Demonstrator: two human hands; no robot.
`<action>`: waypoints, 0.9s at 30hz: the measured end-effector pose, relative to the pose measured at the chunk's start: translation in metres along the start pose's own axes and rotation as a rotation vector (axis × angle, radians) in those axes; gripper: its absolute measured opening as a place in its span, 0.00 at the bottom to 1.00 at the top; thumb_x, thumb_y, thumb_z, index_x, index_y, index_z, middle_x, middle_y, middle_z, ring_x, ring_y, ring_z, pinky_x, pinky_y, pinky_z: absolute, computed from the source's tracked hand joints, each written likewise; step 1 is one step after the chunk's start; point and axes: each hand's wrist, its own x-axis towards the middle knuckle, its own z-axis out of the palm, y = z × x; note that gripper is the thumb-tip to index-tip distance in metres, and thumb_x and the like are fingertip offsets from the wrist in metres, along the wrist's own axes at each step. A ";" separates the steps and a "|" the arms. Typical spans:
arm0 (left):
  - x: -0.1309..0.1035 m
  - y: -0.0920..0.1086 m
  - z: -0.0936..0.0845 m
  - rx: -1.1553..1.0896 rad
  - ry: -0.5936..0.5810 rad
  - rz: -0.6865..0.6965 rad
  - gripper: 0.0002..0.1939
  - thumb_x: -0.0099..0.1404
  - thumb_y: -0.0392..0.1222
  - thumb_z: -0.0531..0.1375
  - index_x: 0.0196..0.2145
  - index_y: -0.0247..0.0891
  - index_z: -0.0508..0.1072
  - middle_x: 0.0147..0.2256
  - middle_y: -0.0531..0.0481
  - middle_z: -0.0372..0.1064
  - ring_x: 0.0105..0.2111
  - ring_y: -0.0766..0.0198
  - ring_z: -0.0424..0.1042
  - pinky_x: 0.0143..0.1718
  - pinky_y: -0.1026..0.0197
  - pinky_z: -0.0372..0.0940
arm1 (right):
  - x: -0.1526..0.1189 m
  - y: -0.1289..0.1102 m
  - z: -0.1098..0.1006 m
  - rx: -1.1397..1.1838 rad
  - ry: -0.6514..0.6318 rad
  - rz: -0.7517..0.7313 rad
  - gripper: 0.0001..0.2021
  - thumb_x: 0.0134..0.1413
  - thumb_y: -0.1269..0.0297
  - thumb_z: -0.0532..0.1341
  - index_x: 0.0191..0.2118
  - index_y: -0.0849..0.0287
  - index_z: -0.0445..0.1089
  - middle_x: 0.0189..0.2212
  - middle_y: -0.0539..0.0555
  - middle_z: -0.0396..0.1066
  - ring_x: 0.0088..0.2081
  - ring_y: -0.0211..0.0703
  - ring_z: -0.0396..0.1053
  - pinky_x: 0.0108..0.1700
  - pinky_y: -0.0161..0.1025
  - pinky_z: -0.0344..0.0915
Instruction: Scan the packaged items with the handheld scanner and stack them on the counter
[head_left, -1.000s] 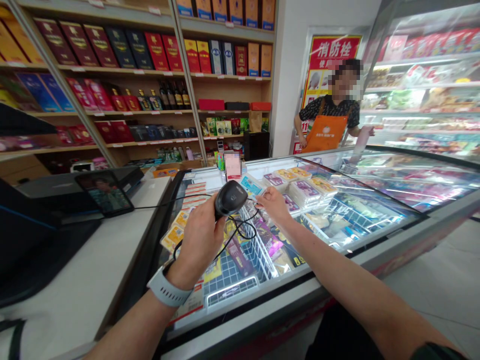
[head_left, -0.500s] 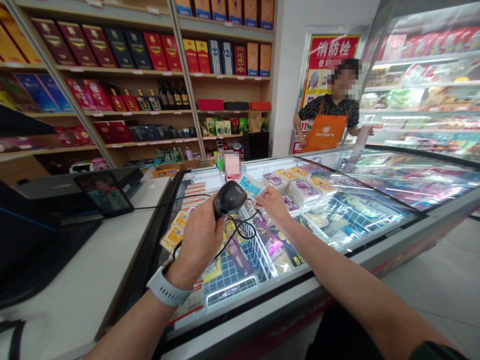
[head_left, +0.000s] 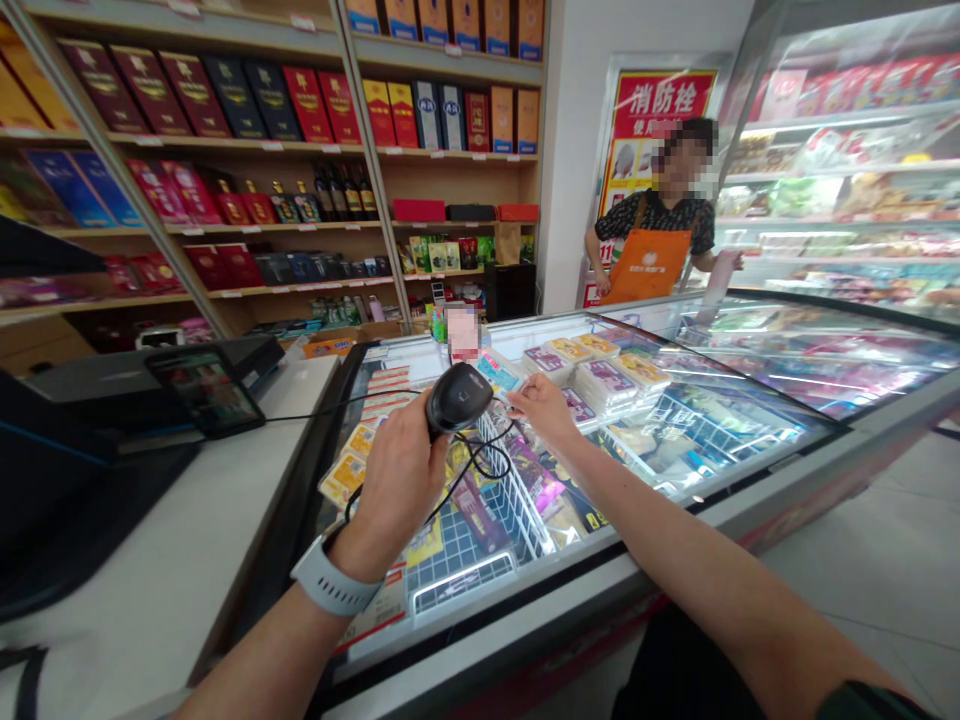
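Observation:
My left hand (head_left: 401, 465) is wrapped round the handle of a black barcode scanner (head_left: 459, 398), its head pointing away from me over the chest freezer (head_left: 600, 570). A looped black cable (head_left: 480, 460) hangs below the scanner. Just right of it, the fingers of my right hand (head_left: 546, 408) are pinched at the near corner of a flat packet with a blue label (head_left: 501, 372). The scanner's head stands close to that packet and hides part of its near side. White-and-purple packs (head_left: 606, 385) are stacked beyond my right hand.
A phone (head_left: 202, 390) leans on the counter (head_left: 187, 540) at left. Wire baskets (head_left: 525, 500) with bagged goods sit under the freezer glass. A person in an orange apron (head_left: 651, 265) stands at the freezer's far side. Shelves (head_left: 285, 145) of boxed bottles line the back wall.
Both hands, the scanner and the packet hold nearly the same place. The whole view has shifted very slightly. The person across the freezer has turned their head a little.

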 end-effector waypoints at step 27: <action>-0.001 0.003 0.001 -0.006 -0.006 0.020 0.25 0.64 0.36 0.54 0.58 0.32 0.60 0.49 0.37 0.69 0.49 0.48 0.69 0.51 0.46 0.64 | 0.001 -0.016 -0.010 -0.066 0.052 -0.128 0.15 0.40 0.58 0.66 0.33 0.56 0.61 0.28 0.47 0.71 0.30 0.40 0.71 0.30 0.39 0.73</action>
